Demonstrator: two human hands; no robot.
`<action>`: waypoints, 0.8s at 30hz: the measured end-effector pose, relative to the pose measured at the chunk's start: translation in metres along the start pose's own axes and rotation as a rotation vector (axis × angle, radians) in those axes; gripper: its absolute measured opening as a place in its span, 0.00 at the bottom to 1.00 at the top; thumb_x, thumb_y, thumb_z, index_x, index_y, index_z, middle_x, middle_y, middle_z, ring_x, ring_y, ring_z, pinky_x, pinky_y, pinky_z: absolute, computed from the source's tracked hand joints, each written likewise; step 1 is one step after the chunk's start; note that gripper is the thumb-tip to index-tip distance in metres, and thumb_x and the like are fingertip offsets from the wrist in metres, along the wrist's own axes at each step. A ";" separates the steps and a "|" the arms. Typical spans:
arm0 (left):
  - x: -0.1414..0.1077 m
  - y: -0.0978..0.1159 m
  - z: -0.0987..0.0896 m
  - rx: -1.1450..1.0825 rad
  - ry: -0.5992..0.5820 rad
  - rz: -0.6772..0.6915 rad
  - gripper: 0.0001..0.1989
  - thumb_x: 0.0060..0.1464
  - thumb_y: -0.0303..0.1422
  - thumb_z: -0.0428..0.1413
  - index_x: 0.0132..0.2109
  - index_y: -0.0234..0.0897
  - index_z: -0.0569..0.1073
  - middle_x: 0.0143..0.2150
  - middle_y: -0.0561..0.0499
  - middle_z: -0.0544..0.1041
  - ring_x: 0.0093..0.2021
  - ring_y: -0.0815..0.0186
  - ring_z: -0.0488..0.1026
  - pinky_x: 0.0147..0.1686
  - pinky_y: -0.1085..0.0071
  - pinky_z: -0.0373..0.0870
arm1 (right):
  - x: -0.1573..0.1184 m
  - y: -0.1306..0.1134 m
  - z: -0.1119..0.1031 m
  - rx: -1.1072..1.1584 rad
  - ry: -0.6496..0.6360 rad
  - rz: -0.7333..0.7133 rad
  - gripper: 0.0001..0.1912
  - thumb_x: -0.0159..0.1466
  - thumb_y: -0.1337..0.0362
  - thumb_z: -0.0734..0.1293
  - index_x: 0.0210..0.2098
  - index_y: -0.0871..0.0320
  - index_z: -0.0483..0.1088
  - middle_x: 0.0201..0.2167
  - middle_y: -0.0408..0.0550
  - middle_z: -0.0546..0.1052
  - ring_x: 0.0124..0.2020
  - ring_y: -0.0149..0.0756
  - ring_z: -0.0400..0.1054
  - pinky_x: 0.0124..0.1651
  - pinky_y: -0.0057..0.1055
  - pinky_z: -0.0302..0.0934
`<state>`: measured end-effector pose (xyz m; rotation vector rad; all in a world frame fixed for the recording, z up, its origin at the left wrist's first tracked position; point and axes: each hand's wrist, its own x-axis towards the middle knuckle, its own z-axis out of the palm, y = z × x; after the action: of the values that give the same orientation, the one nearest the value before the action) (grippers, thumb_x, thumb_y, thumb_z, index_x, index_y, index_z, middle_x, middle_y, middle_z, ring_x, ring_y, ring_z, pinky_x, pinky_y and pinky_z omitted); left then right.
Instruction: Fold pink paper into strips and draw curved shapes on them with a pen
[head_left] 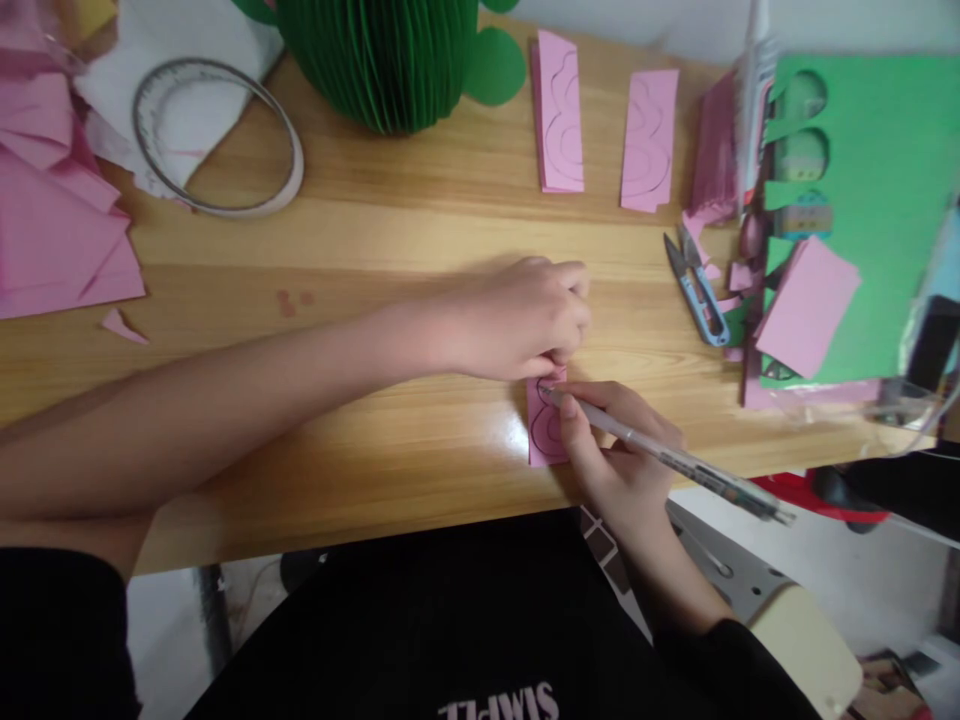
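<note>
A narrow pink paper piece (537, 448) with curved dark outlines drawn on it lies near the table's front edge. Its far end is covered by my left hand (529, 315), whose fingers are curled and press it down. My right hand (626, 450) grips a slim white pen (645, 443), the tip touching the drawn lines on the paper. Farther back lie two more pink pieces with similar wavy outlines, a folded one (561, 120) and another (649, 140) to its right.
Blue-handled thread snips (697, 285) lie right of my hands, beside pink scraps. Green sheets (892, 200) carry a small pink stack (808, 308). A green honeycomb paper ball (382, 60) stands at the back. Leftward are a tape ring (296, 170) and piled pink paper (60, 240).
</note>
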<state>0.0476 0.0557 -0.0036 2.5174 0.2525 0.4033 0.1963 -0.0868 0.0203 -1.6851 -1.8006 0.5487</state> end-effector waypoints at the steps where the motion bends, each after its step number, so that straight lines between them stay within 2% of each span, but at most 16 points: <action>1: 0.000 0.000 0.000 -0.003 -0.003 -0.001 0.11 0.59 0.29 0.57 0.30 0.40 0.81 0.32 0.49 0.80 0.45 0.57 0.70 0.40 0.64 0.65 | 0.000 0.001 -0.001 -0.006 -0.011 -0.001 0.05 0.64 0.66 0.67 0.38 0.57 0.77 0.33 0.46 0.83 0.33 0.34 0.77 0.35 0.30 0.70; 9: 0.000 0.000 -0.002 -0.026 -0.014 0.012 0.09 0.56 0.26 0.59 0.29 0.41 0.80 0.32 0.50 0.80 0.45 0.58 0.69 0.40 0.65 0.63 | -0.002 0.006 -0.001 0.043 -0.016 0.013 0.06 0.64 0.65 0.68 0.39 0.55 0.77 0.35 0.45 0.83 0.33 0.34 0.77 0.36 0.31 0.71; 16: 0.001 0.003 -0.006 -0.032 -0.085 -0.026 0.08 0.58 0.26 0.59 0.31 0.38 0.81 0.35 0.48 0.80 0.46 0.58 0.67 0.42 0.65 0.61 | -0.004 0.009 0.001 0.055 0.013 0.004 0.06 0.64 0.67 0.68 0.39 0.55 0.77 0.35 0.45 0.83 0.34 0.34 0.77 0.37 0.30 0.71; 24: 0.001 0.003 -0.006 -0.019 -0.100 -0.032 0.09 0.59 0.28 0.57 0.32 0.38 0.80 0.35 0.49 0.80 0.47 0.58 0.67 0.45 0.66 0.60 | -0.002 0.008 0.000 0.061 -0.011 -0.004 0.06 0.64 0.67 0.68 0.40 0.56 0.77 0.36 0.45 0.82 0.35 0.33 0.77 0.38 0.30 0.71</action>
<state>0.0467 0.0566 0.0029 2.5029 0.2486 0.2653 0.2022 -0.0884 0.0153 -1.6407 -1.7769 0.6062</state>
